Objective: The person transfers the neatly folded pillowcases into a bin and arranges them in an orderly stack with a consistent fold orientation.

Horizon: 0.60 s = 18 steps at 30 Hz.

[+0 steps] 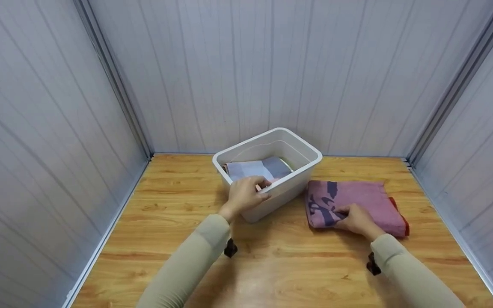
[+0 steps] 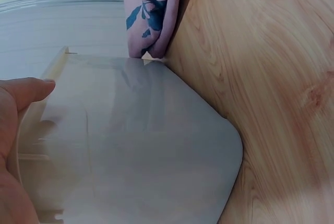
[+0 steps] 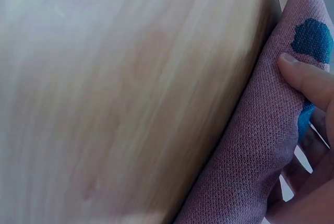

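— Where is the left hand [image 1: 245, 195]?
— On the near rim of the white plastic bin [image 1: 302, 148], which stands toward the far middle of the wooden tabletop [image 1: 165, 214]. Its fingers curl over the rim and hold it; in the left wrist view the thumb [image 2: 26, 91] lies against the bin's outer wall.

— Anything in the bin?
— A folded grey-and-white cloth [image 1: 257, 169] lies inside, just beyond the fingertips. Whether the fingers touch it I cannot tell.

— And the right hand [image 1: 357, 220]?
— It rests on the near left corner of a folded pink towel [image 1: 366, 199] with dark blue markings. The towel lies flat on the tabletop, just right of the bin, very close to it. The right wrist view shows the thumb [image 3: 305, 75] pressing the towel's folded edge with the fingers tucked beneath, so the hand grips that edge.

— What's under the towel?
— A strip of red cloth [image 1: 400, 214] shows along its right side.

— Around them?
— Pale ribbed wall panels [image 1: 37, 128] on the left, far and right sides.
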Available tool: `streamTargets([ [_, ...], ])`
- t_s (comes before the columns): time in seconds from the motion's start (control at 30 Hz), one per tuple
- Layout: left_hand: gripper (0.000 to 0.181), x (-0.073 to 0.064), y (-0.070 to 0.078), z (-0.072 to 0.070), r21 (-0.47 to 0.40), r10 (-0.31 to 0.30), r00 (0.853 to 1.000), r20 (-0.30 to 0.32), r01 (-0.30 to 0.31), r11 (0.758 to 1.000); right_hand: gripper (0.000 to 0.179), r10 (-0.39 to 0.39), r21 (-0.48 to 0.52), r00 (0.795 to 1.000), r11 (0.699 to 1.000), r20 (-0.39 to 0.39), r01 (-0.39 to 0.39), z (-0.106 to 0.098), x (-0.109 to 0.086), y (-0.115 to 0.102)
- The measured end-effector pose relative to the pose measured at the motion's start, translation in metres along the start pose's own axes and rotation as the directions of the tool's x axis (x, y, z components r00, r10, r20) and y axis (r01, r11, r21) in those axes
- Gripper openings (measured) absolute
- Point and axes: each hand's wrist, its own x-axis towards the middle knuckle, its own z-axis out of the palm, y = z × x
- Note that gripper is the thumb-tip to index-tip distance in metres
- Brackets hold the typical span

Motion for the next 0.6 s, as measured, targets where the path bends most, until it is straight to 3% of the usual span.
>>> streamTargets([
  [0.23, 0.027, 0.001, -0.001, -0.005, -0.028, 0.019, 0.999, 0.046, -0.017, 0.999, 0.039, 0.007, 0.002, 1.0, 1.0, 0.002, -0.007, 0.005, -0.007, -0.007],
  [0.37, 0.031, 0.003, -0.001, -0.009, -0.114, 0.042, 0.997, 0.064, -0.034, 0.993, 0.037, 0.009, 0.007, 1.0, 1.0, 0.02, -0.009, 0.007, -0.01, -0.01],
  [0.5, 0.033, 0.005, 0.003, -0.012, -0.221, 0.094, 0.995, 0.017, -0.088, 0.971, 0.035, 0.026, -0.005, 0.999, 1.0, 0.042, -0.026, 0.007, -0.013, -0.014],
  [0.6, 0.032, 0.008, 0.009, -0.014, -0.242, 0.154, 0.987, -0.043, -0.16, 0.957, 0.034, 0.06, 0.002, 0.996, 0.998, 0.062, -0.06, 0.008, -0.015, -0.019],
])
